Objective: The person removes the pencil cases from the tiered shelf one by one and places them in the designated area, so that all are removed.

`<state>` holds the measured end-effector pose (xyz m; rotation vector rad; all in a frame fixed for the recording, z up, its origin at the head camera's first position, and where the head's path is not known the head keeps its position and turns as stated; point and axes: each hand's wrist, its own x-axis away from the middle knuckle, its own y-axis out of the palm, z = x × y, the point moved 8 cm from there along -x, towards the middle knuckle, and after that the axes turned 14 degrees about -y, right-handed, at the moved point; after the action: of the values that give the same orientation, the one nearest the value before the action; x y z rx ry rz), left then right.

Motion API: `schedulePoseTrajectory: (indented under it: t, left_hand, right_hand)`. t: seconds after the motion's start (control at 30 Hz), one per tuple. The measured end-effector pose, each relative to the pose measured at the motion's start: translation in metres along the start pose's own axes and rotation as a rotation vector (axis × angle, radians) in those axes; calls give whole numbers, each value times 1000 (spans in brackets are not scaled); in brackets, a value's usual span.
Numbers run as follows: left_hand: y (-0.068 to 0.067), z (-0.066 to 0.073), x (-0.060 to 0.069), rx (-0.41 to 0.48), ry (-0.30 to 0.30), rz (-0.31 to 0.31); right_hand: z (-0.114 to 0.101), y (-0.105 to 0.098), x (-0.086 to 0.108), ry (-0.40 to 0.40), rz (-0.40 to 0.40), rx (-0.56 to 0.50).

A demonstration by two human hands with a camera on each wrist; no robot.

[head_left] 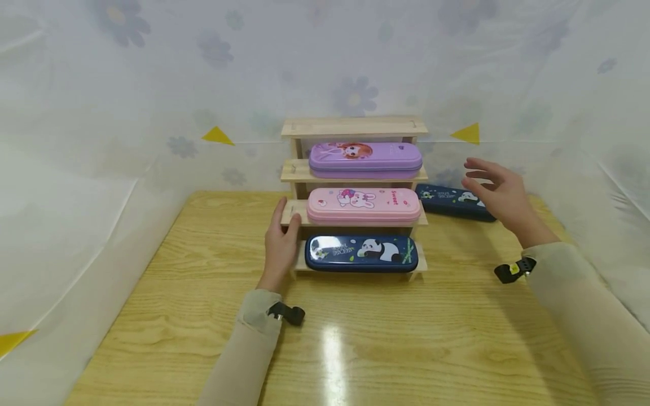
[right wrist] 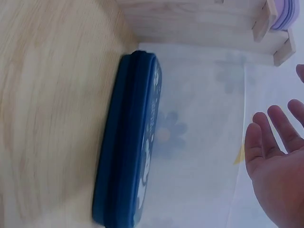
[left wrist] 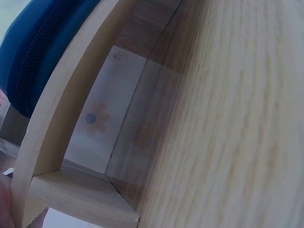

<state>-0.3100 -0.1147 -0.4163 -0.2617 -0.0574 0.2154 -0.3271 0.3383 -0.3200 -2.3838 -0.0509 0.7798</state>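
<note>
A stepped wooden rack (head_left: 354,126) stands on the table, bearing three pencil cases. A purple one (head_left: 365,160) with a girl print lies on the upper step, a pink rabbit one (head_left: 363,204) below it, and a dark blue panda one (head_left: 361,253) at the bottom. My left hand (head_left: 281,248) holds the rack's left end, thumb and fingers on either side of a step's edge. A second dark blue panda pencil case (head_left: 452,202) lies on the table right of the rack. Above and beside it my right hand (head_left: 500,194) is raised, fingers loosely bent, holding nothing.
The wood-grain table (head_left: 203,316) extends around the rack. Behind it hangs a pale flower-print sheet (head_left: 325,62) with yellow triangles (head_left: 217,136), and similar sheeting encloses both sides.
</note>
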Motion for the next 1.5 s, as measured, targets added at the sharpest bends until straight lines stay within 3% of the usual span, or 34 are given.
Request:
schedulePoseTrajectory:
  t: [0.37,0.63,0.87,1.0,1.13,1.5]
  left_hand:
    - [0,0,1,8,-3,1]
    - [-1,0,0,10,-5,3]
    - [-1,2,-1,9,-3,6]
    - [-1,1,-1,10,2,6]
    - [-1,1,0,15,4,3]
    - [-1,2,1,7,17,5]
  right_hand:
    - [-29,19,-18,-46,-23,-32]
    - [-42,35,-35,-97,-52,-99]
    - [-50,46,-49,-80,-75,-110]
    - [-56,52,-54,-111,-76,-136]
    - [-59,57,-58,-132,-75,-139]
    - [-57,70,-66,-92,-115,-103]
